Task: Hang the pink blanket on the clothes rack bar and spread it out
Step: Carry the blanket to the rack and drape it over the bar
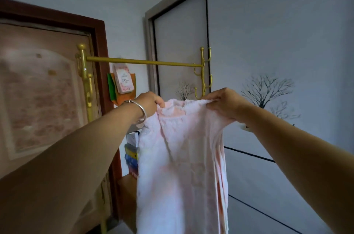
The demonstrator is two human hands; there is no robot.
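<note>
The pink blanket [182,157] hangs down in front of me, held up by its top edge. My left hand [150,102], with a silver bangle on the wrist, grips the top left corner. My right hand [224,102] pinches the top right corner. The gold clothes rack bar [143,61] runs horizontally above and behind my hands, between two gold posts. The blanket's top edge is below the bar and apart from it. The blanket's lower end runs out of the frame.
A gold post with hooks [202,72] stands at the bar's right end, another gold post [84,72] at its left. A brown-framed door [47,90] is on the left, a white sliding wardrobe [268,61] on the right. A wall pocket with a pink card [123,82] hangs behind the bar.
</note>
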